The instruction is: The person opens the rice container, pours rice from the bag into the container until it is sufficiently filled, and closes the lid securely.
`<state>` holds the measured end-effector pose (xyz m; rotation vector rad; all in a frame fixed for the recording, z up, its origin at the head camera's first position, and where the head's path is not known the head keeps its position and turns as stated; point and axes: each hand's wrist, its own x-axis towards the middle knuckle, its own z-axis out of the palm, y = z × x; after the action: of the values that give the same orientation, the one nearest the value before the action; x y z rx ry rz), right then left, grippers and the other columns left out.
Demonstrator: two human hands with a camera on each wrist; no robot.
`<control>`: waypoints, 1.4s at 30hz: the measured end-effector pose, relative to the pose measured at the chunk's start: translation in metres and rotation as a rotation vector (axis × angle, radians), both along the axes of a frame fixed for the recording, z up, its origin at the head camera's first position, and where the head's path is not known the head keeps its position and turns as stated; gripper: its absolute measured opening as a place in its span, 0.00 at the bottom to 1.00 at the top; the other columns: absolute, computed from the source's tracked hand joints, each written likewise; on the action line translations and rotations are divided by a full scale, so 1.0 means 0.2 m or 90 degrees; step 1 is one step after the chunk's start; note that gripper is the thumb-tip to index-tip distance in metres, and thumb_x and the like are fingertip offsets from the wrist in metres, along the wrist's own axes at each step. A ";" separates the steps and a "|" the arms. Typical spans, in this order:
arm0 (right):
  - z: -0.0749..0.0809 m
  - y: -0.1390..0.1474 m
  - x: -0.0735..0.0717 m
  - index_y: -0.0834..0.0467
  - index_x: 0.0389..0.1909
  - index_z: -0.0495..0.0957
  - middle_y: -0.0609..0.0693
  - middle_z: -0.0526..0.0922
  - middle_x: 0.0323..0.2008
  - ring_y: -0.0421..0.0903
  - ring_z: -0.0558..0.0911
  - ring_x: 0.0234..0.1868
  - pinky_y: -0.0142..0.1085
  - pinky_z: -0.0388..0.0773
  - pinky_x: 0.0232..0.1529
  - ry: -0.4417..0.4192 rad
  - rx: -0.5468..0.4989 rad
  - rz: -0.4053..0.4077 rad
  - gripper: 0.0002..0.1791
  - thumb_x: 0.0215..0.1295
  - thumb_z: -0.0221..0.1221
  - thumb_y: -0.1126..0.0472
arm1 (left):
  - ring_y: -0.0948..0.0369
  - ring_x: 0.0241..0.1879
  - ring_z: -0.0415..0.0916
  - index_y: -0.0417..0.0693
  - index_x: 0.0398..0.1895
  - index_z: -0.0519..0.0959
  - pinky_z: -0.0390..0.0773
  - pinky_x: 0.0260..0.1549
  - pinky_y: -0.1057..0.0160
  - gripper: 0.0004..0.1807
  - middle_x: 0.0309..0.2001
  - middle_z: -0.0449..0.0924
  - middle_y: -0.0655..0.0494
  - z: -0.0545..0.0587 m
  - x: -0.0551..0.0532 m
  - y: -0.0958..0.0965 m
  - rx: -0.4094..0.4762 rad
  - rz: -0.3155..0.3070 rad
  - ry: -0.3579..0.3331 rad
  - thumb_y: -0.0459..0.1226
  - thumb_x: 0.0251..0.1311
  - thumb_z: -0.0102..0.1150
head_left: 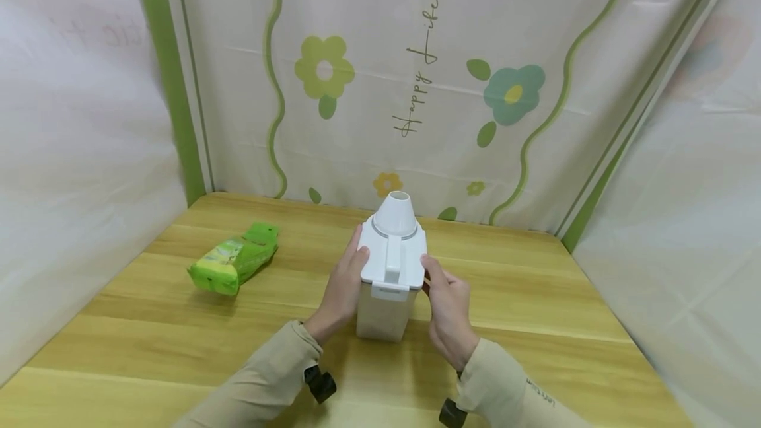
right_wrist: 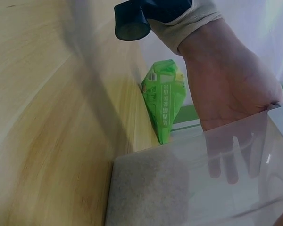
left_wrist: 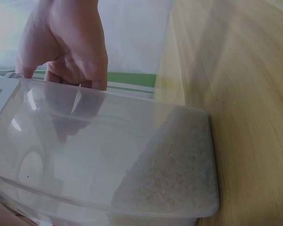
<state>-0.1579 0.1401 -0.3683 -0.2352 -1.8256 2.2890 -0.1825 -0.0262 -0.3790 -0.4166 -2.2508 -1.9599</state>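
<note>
A clear food storage container [head_left: 383,316] stands upright on the wooden table between both hands. It has a white lid [head_left: 368,243] with a cone-shaped spout cap on top and a front clip. Pale rice-like grains [left_wrist: 165,174] lie sloped at its bottom. My left hand [head_left: 343,286] rests along the left wall, thumb at the lid's edge; through the wall its fingers [right_wrist: 233,165] look straight. On the other side my right hand [head_left: 448,309] holds the container at the lid's edge with thumb and bent fingers [left_wrist: 68,75].
A green packaged bag [head_left: 238,259] lies on the table [head_left: 148,335] to the left, apart from the container. A patterned curtain [head_left: 368,144] hangs behind the table, with pale fabric at both sides.
</note>
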 end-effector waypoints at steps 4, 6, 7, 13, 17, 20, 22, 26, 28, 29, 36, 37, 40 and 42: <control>0.00 0.00 0.00 0.71 0.26 0.83 0.56 0.83 0.49 0.51 0.77 0.56 0.41 0.74 0.57 0.000 0.003 -0.004 0.22 0.66 0.63 0.53 | 0.65 0.73 0.39 0.51 0.79 0.42 0.43 0.71 0.56 0.31 0.77 0.42 0.62 0.01 0.01 0.00 0.006 -0.004 0.000 0.47 0.79 0.28; 0.00 0.00 0.00 0.71 0.27 0.83 0.56 0.82 0.50 0.50 0.76 0.56 0.42 0.73 0.58 0.001 0.003 -0.003 0.22 0.66 0.63 0.52 | 0.65 0.74 0.39 0.51 0.79 0.42 0.43 0.71 0.56 0.31 0.77 0.42 0.62 0.01 0.01 0.00 0.009 -0.004 0.003 0.47 0.79 0.29; 0.00 0.00 0.00 0.71 0.28 0.83 0.56 0.82 0.50 0.50 0.76 0.56 0.42 0.72 0.59 0.002 0.005 -0.002 0.22 0.66 0.63 0.52 | 0.64 0.74 0.39 0.50 0.79 0.42 0.43 0.72 0.55 0.31 0.77 0.42 0.61 0.01 0.01 0.00 0.010 -0.006 0.007 0.47 0.79 0.28; 0.01 0.00 0.01 0.71 0.33 0.84 0.55 0.82 0.51 0.49 0.76 0.56 0.43 0.71 0.59 0.002 0.007 0.000 0.22 0.67 0.62 0.52 | 0.60 0.74 0.40 0.49 0.79 0.43 0.43 0.72 0.53 0.31 0.77 0.42 0.57 0.01 0.01 0.00 0.008 -0.008 0.025 0.47 0.79 0.28; 0.01 0.00 0.01 0.70 0.32 0.84 0.55 0.82 0.51 0.49 0.76 0.56 0.43 0.72 0.59 0.004 0.008 -0.003 0.22 0.67 0.62 0.52 | 0.60 0.74 0.40 0.49 0.79 0.43 0.42 0.72 0.53 0.30 0.77 0.42 0.57 0.01 0.01 0.00 0.011 -0.008 0.026 0.47 0.79 0.28; 0.01 0.00 0.01 0.70 0.30 0.85 0.56 0.82 0.50 0.50 0.76 0.56 0.44 0.72 0.59 0.005 0.011 -0.005 0.22 0.66 0.62 0.51 | 0.60 0.74 0.40 0.50 0.79 0.43 0.42 0.72 0.52 0.30 0.77 0.42 0.57 0.01 0.01 0.00 0.014 -0.008 0.023 0.47 0.79 0.28; 0.01 -0.01 0.01 0.70 0.29 0.84 0.57 0.82 0.50 0.50 0.76 0.56 0.44 0.71 0.59 0.005 0.011 -0.005 0.22 0.66 0.62 0.51 | 0.60 0.74 0.40 0.50 0.79 0.43 0.43 0.72 0.52 0.30 0.77 0.43 0.58 0.01 0.01 0.00 0.014 -0.007 0.020 0.47 0.79 0.29; 0.01 -0.01 0.01 0.70 0.30 0.84 0.56 0.82 0.50 0.51 0.76 0.56 0.44 0.70 0.60 0.002 0.010 -0.006 0.22 0.66 0.62 0.51 | 0.59 0.74 0.40 0.50 0.79 0.43 0.43 0.72 0.52 0.31 0.77 0.43 0.57 0.01 0.01 0.00 0.013 -0.005 0.020 0.47 0.79 0.29; 0.01 0.00 0.01 0.70 0.31 0.85 0.56 0.82 0.50 0.50 0.76 0.56 0.44 0.71 0.59 0.001 0.012 -0.006 0.22 0.67 0.62 0.51 | 0.59 0.74 0.40 0.49 0.79 0.43 0.43 0.72 0.51 0.31 0.77 0.43 0.56 0.01 0.01 0.00 0.012 -0.006 0.020 0.48 0.79 0.28; 0.01 0.00 0.01 0.70 0.31 0.85 0.56 0.82 0.50 0.50 0.76 0.56 0.44 0.71 0.59 0.000 0.015 -0.007 0.22 0.67 0.62 0.51 | 0.59 0.74 0.40 0.49 0.79 0.43 0.43 0.72 0.52 0.31 0.77 0.42 0.56 0.01 0.01 0.00 0.011 -0.005 0.019 0.47 0.79 0.28; 0.00 0.00 0.01 0.69 0.34 0.85 0.55 0.82 0.51 0.49 0.77 0.56 0.43 0.72 0.59 0.003 0.031 -0.004 0.23 0.68 0.62 0.50 | 0.60 0.74 0.41 0.48 0.79 0.42 0.44 0.71 0.53 0.31 0.77 0.43 0.55 0.01 0.01 0.00 0.006 -0.002 0.011 0.47 0.79 0.28; 0.00 0.01 0.01 0.69 0.36 0.85 0.55 0.82 0.51 0.49 0.77 0.56 0.43 0.72 0.59 0.004 0.036 -0.003 0.23 0.68 0.62 0.49 | 0.59 0.74 0.41 0.48 0.79 0.42 0.44 0.71 0.52 0.31 0.77 0.43 0.55 0.01 0.01 0.00 0.005 -0.003 0.013 0.46 0.79 0.28; -0.01 0.02 0.01 0.69 0.41 0.85 0.55 0.82 0.52 0.49 0.77 0.56 0.42 0.73 0.58 0.005 0.044 0.008 0.23 0.68 0.62 0.48 | 0.60 0.74 0.40 0.49 0.79 0.42 0.43 0.72 0.53 0.31 0.77 0.43 0.57 0.00 0.01 0.00 0.001 -0.008 0.007 0.48 0.79 0.29; -0.01 0.04 0.00 0.68 0.45 0.84 0.55 0.81 0.53 0.49 0.77 0.57 0.41 0.74 0.57 0.005 0.050 0.022 0.24 0.67 0.63 0.48 | 0.61 0.74 0.40 0.50 0.79 0.42 0.44 0.71 0.52 0.32 0.77 0.42 0.58 0.00 0.01 -0.01 -0.001 -0.016 0.004 0.49 0.79 0.30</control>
<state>-0.1572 0.1478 -0.3702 -0.1840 -1.9262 2.2311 -0.1811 -0.0288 -0.3794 -0.4526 -2.2551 -1.9651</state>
